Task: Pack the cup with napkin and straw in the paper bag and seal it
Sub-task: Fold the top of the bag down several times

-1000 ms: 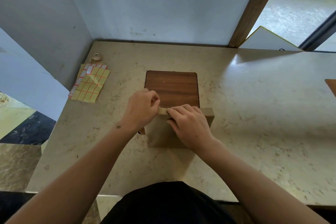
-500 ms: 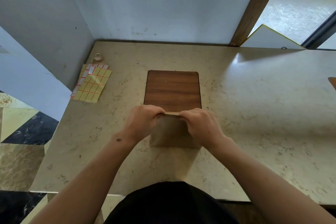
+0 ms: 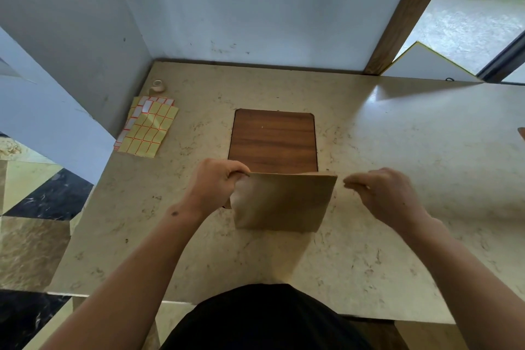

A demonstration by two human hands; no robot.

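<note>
While the bag (image 3: 284, 202) stands upright on the counter (image 3: 397, 150) in the head view, its folded top edge runs level between the two hands, with the left hand (image 3: 216, 185) at its left corner and the right hand (image 3: 383, 196) just off its right corner. The left hand's curled fingers and thumb pinch that top left corner. The right hand is apart from the bag, a narrow gap showing between its fingertips (image 3: 348, 180) and the corner; its fingers are loosely curled and hold nothing. The bag is plain brown paper, flat-faced toward the camera, its top pressed shut into a straight crease, its left side bulging slightly under the grip. No cup, napkin or straw shows outside it; what is inside cannot be seen. Behind the bag, touching its far edge in the picture, lies a dark wooden board (image 3: 272, 139) set flat on the counter. Far to the left, near the wall, lie yellow sticker sheets (image 3: 146, 131) with red-lined labels, and beyond them a small tape roll (image 3: 157, 86).
</note>
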